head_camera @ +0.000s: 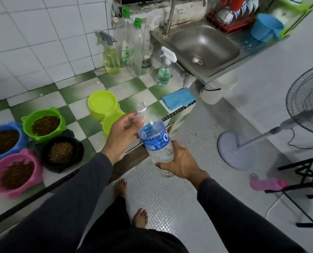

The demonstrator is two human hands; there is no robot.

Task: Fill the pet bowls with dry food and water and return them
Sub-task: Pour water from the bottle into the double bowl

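Ribbed clear plastic water bottle [154, 138] gripped in right hand [181, 162], left hand [123, 131] pinching its neck.

Both hands [123, 132] [181, 162] hold bottle [154, 137], seemingly capped.

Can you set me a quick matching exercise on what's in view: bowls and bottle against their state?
Things:
1. pink bowl
2. lime double bowl
3. water bottle
4. blue cloth

States:
A. held in both hands
B. lying by the sink's edge
C. full of dry food
D. no dry food in it

Pairs: 1-C, 2-D, 3-A, 4-B
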